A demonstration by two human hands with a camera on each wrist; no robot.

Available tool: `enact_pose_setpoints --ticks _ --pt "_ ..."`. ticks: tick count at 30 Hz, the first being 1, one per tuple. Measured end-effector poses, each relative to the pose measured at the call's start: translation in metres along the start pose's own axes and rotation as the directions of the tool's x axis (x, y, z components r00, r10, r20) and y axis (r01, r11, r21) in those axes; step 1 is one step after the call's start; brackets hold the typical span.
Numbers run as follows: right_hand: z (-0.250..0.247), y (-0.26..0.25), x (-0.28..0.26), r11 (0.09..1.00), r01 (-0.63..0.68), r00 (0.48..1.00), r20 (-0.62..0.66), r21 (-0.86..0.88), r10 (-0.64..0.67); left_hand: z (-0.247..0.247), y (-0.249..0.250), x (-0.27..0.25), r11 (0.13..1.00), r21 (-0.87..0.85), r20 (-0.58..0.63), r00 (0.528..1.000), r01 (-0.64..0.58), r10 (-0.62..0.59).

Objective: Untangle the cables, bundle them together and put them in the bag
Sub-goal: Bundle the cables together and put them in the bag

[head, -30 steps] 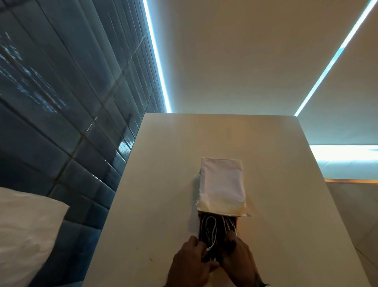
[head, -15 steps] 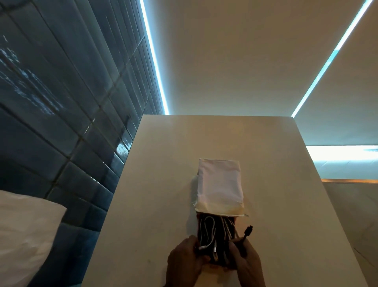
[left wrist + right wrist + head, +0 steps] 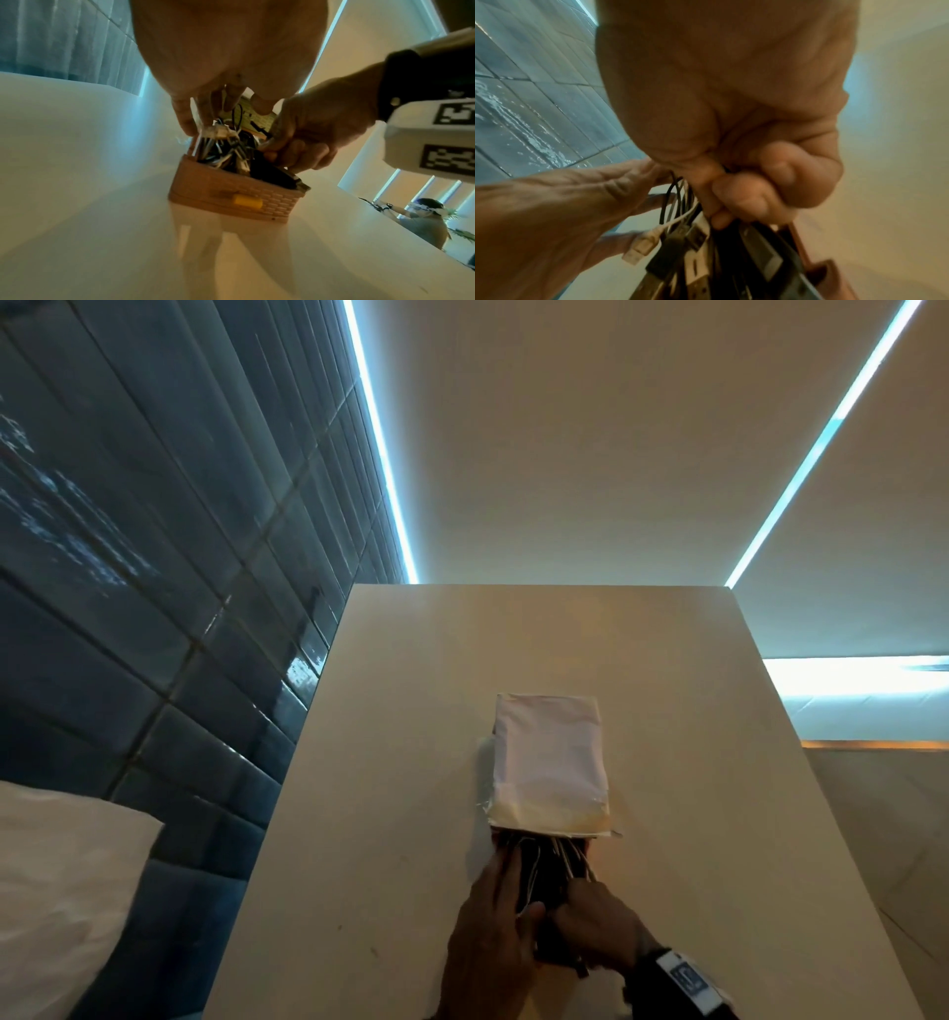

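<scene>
Overhead, two light strips [image 3: 382,454]; dark tiled wall [image 3: 154,557] left of pale table [image 3: 693,814]. One white bag [image 3: 549,762] lying flat, cables [image 3: 549,870] bunched at its near mouth, over tan basket [image 3: 231,194]. Left hand [image 3: 493,942] fingers spread along bundle; right hand [image 3: 601,924] fingers curled, pinching cables. White cloth [image 3: 56,891] far left.

The scene is dim and warm-toned. Two cold blue-white light strips [image 3: 382,454] cross the top of the head view, and a bright panel glares at its right edge. Tiles [image 3: 303,672] at left catch small highlights. Straight lines bow toward the edges. In both wrist views the near hand fills the top, soft and blurred; shadows fall on the table [image 3: 77,203].
</scene>
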State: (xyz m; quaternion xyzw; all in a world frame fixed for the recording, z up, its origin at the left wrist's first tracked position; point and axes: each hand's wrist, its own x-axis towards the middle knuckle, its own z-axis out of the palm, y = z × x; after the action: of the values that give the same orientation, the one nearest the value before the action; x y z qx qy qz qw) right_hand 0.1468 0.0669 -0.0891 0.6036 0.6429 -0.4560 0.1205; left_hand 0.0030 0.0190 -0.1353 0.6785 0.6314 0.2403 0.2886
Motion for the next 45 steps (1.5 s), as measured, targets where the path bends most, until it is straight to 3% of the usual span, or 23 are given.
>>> enact_pose_setpoints --ticks 4,10,13,17,21,23,25,27,30,35,38,41,45 --pt "-0.006 -0.002 -0.001 0.994 -0.107 0.994 0.012 0.022 0.107 0.01 0.006 0.011 0.99 0.14 -0.011 0.999 -0.036 0.038" --pt "0.01 0.01 0.001 0.992 -0.101 0.991 -0.076 0.081 0.107 -0.002 0.021 0.035 0.951 0.307 0.001 1.0 -0.019 0.019" --pt "0.017 0.022 0.0 0.965 -0.06 0.981 -0.166 0.254 0.105 0.0 0.015 0.043 0.942 0.337 0.061 0.998 -0.011 -0.01" --pt "0.013 0.038 -0.005 0.842 0.073 0.926 -0.351 0.535 0.142 0.011 0.005 0.041 0.942 0.336 0.07 0.997 -0.018 -0.006" --pt "0.009 0.042 -0.01 0.574 0.191 0.905 -0.369 0.796 0.211 0.013 0.002 0.036 0.955 0.295 0.039 0.999 0.008 -0.02" --pt "0.01 0.042 -0.006 0.639 0.194 0.863 -0.44 0.744 0.25 0.01 -0.001 0.033 0.964 0.267 0.022 1.0 0.004 -0.01" --pt "0.013 0.044 0.0 0.81 0.129 0.77 -0.572 0.572 0.281 0.005 -0.002 0.03 0.967 0.255 0.037 0.999 -0.017 0.008" --pt "0.013 0.043 0.002 0.905 0.104 0.693 -0.682 0.413 0.232 0.0 -0.002 0.028 0.971 0.239 0.057 0.998 -0.032 0.019" --pt "0.017 0.043 0.005 0.926 0.127 0.711 -0.683 0.356 0.165 -0.003 -0.005 0.03 0.979 0.202 0.067 0.998 -0.029 0.016" --pt "0.019 0.036 0.002 0.89 0.148 0.728 -0.656 0.43 0.196 0.007 -0.016 0.03 0.993 0.071 -0.003 0.995 0.096 -0.096" --pt "0.019 0.039 0.004 0.876 0.149 0.742 -0.637 0.46 0.208 0.008 -0.016 0.028 0.997 0.017 -0.031 0.997 0.076 -0.076" --pt "0.022 0.043 0.008 0.793 0.13 0.773 -0.562 0.595 0.294 0.012 -0.018 0.022 0.998 0.032 -0.09 0.995 0.052 -0.049" --pt "0.028 0.043 0.012 0.622 0.121 0.803 -0.445 0.773 0.397 0.022 -0.026 0.011 0.988 -0.065 -0.172 0.974 0.139 -0.148"
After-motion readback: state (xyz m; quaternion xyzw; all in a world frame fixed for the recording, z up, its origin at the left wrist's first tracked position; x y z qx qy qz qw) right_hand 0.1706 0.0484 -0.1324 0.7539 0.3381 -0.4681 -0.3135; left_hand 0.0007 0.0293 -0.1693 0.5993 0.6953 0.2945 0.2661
